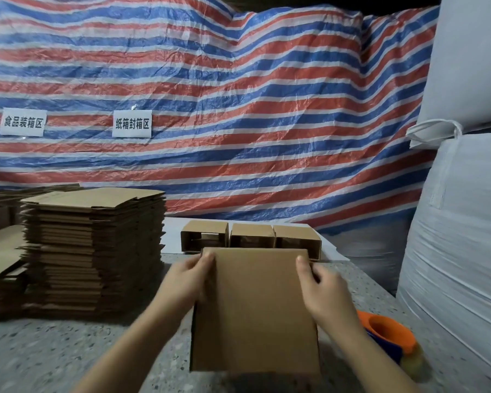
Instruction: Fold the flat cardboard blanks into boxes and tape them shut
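Observation:
A brown cardboard box (255,310) stands on the speckled table (54,355) in front of me, its plain top panel facing up. My left hand (189,276) grips its upper left edge, thumb on top. My right hand (323,290) grips the upper right edge the same way. Three folded boxes (251,235) lie in a row just behind it, open ends toward me. A tall stack of flat cardboard blanks (97,251) rises at the left. An orange and blue tape dispenser (389,334) with a roll of clear tape lies right of the box.
A lower pile of blanks (0,259) sits at the far left. Large white woven sacks (459,236) crowd the right side. A red, white and blue striped tarp (210,109) with two paper signs hangs behind the table.

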`<state>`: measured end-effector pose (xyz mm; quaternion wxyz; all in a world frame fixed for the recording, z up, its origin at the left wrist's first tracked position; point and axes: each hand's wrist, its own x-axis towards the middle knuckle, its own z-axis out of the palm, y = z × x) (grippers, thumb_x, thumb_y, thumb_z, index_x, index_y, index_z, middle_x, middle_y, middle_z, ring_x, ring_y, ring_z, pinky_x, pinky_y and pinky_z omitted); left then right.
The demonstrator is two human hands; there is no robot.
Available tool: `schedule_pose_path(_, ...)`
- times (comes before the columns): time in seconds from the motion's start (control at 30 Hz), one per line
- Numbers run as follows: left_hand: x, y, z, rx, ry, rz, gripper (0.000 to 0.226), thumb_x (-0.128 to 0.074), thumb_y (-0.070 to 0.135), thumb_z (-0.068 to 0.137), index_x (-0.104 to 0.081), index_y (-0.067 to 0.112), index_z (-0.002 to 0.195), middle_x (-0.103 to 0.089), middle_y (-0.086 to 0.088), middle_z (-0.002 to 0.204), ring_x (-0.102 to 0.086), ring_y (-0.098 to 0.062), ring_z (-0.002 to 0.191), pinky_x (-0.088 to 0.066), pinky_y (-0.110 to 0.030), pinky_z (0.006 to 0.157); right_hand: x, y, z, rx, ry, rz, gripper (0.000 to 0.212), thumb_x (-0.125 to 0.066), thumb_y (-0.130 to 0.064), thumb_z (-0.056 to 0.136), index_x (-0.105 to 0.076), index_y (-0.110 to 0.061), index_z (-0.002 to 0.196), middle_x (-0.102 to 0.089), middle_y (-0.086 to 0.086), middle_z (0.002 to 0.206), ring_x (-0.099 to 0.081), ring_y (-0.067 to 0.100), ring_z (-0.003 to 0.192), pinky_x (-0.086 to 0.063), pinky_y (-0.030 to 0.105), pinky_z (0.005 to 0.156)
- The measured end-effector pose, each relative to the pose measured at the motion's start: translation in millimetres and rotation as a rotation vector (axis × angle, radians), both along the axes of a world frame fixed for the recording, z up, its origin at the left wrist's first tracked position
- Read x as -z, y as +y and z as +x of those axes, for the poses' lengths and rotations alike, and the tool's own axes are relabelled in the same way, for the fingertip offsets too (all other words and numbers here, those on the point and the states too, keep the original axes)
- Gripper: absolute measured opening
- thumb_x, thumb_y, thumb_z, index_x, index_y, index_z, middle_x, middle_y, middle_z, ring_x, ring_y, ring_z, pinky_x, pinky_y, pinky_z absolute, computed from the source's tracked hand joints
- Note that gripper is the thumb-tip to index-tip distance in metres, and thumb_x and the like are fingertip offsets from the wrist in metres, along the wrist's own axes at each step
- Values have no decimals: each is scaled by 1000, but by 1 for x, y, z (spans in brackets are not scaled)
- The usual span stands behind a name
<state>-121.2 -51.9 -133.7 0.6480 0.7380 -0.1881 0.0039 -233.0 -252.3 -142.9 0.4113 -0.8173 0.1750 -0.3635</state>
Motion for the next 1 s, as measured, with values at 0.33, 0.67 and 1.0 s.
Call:
schedule_pose_path(0.33, 58, -20, 80, -218, 247, 378, 67, -58, 59, 88, -66, -4, 108, -68, -16, 104, -65, -30, 94, -53, -36, 88, 40, -25, 81, 150, 584, 185, 76, -47, -65, 95, -49, -6, 143, -62, 11, 132, -61, 25, 114, -49, 33, 86)
schedule_pose_path(0.67, 52, -23, 76, -385, 191, 507, 72, -49, 69, 87, -66, 0, 104, -68, -13, 105, -62, -28, 91, -47, -31, 74, 27, -21, 77, 74, 682, 241, 77, -32, -64, 101, -37, -6, 152, -49, 17, 149, -57, 30, 123, -49, 37, 97)
schedule_pose_path(1.0, 75, 20, 16, 43, 560, 2, 52, -44, 58, 95, -54, 21, 130, -59, -6, 125, -57, -26, 111, -47, -38, 90, 63, -8, 31, -255, 462, 778, 67, -28, -68, 100, -45, -26, 149, -54, 8, 146, -50, 26, 134, -38, 43, 112)
